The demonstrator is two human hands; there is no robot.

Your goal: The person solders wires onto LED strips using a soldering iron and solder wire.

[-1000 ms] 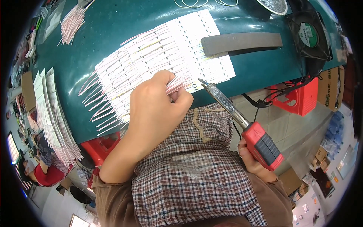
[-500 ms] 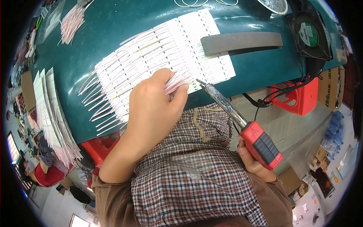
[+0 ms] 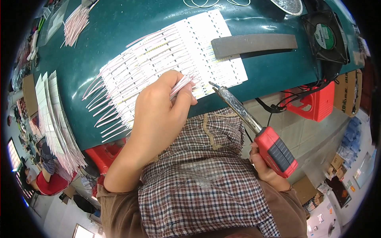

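My left hand [image 3: 160,105] is closed around a bundle of thin pink and white wires [image 3: 181,85], their ends poking out past the thumb and fingers. Beneath it lies a white circuit board panel [image 3: 202,51] with dark rows of pads; rows of pink and white wires cover its left part. My right hand [image 3: 265,168] grips a red and black soldering iron [image 3: 274,150] with a feed-tube-like metal shaft. The iron's tip points up and left, just above the panel's near edge, a little right of the wire bundle.
A grey curved bar [image 3: 254,45] rests over the panel's right side. A black fan [image 3: 325,37] stands at the far right. Wired white panels [image 3: 57,123] are stacked at the left edge, with loose wires [image 3: 76,24] behind. A red plastic stool [image 3: 317,103] is below right.
My left fingers have drawn in around the wire bundle, its ends shifting slightly left. The soldering iron has moved a little to the right.
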